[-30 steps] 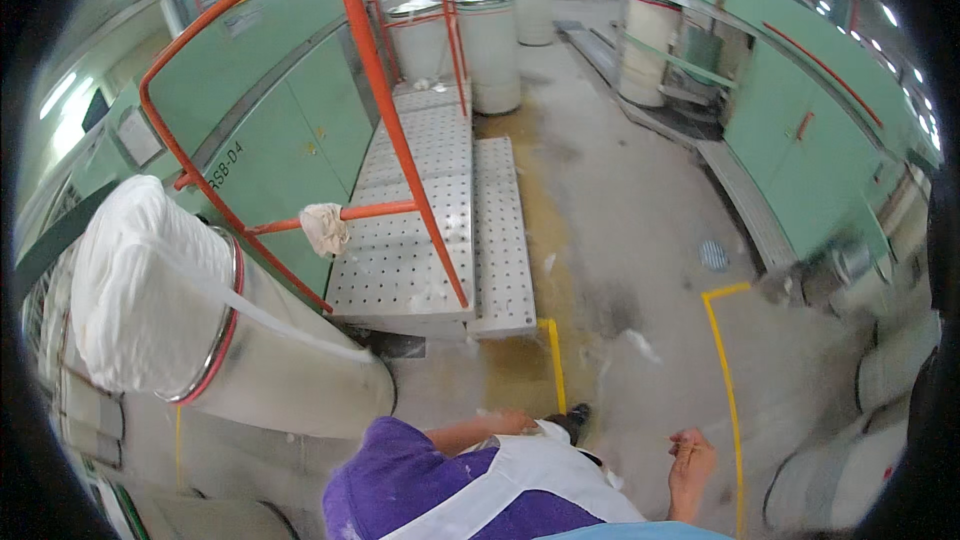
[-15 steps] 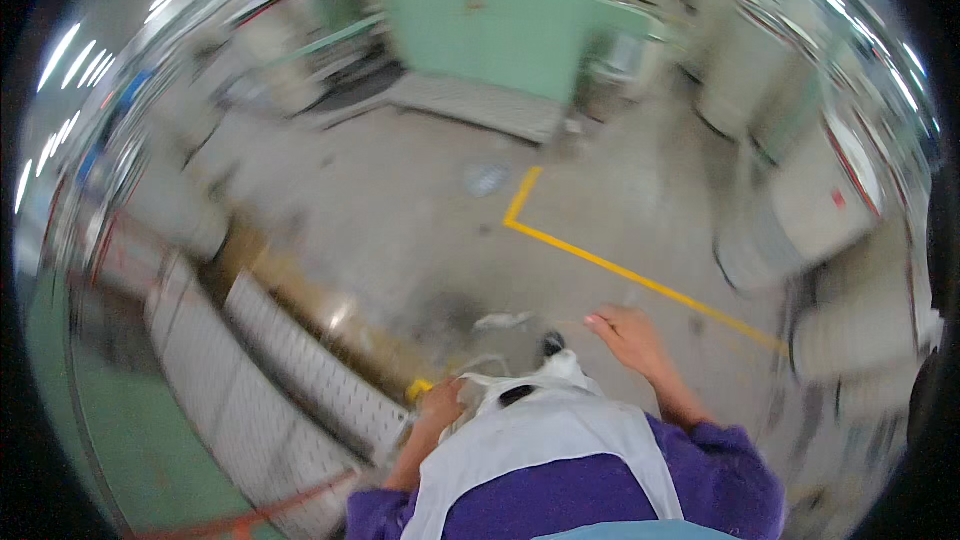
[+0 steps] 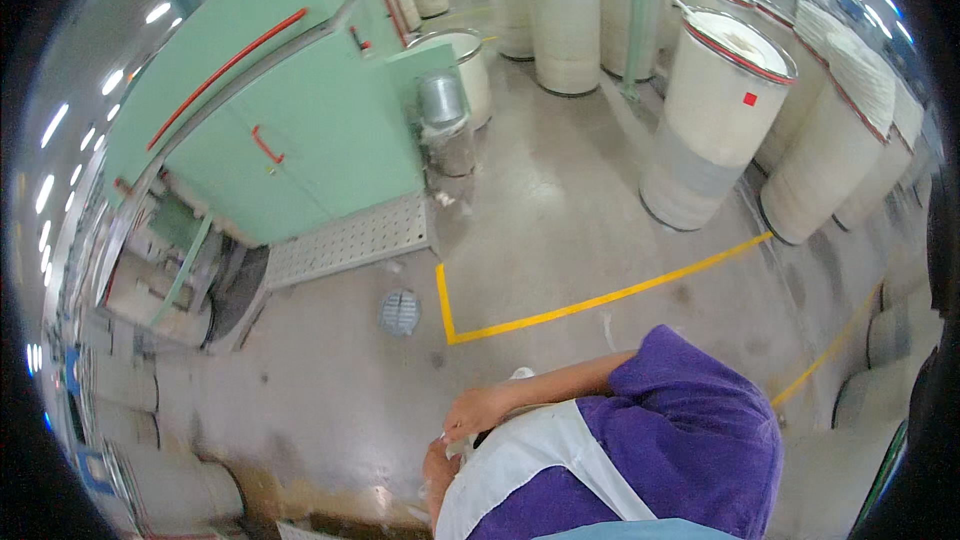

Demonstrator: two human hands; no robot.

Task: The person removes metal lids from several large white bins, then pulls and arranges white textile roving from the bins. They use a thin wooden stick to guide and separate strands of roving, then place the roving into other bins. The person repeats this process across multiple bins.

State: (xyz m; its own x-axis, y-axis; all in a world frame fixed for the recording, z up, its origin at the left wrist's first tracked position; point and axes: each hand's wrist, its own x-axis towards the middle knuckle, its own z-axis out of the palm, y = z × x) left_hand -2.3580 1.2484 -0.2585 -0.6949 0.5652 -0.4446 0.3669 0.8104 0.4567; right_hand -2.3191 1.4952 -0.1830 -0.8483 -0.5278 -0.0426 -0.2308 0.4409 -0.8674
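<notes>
My right hand [image 3: 474, 414] reaches across my body, its fingers curled together at the left side of my white apron [image 3: 520, 462]. Just below it is my left hand [image 3: 438, 468], closed and partly hidden by the apron. The two hands almost touch. A small scrap of white material [image 3: 453, 447] shows between them; whether it is fibre, cloth or part of the apron I cannot tell. What the fingers grip is mostly hidden.
A green machine cabinet [image 3: 300, 140] with red handles stands ahead left, a perforated metal step [image 3: 350, 242] at its foot. Tall cream cans [image 3: 715, 130], several filled with white fibre, stand at the right. A round drain cover [image 3: 400, 312] and yellow line [image 3: 560, 310] mark the floor.
My view has swung to the right, so the cabinet now lies further left. My right hand has come from out in front, apart from the left, to meet it at the apron.
</notes>
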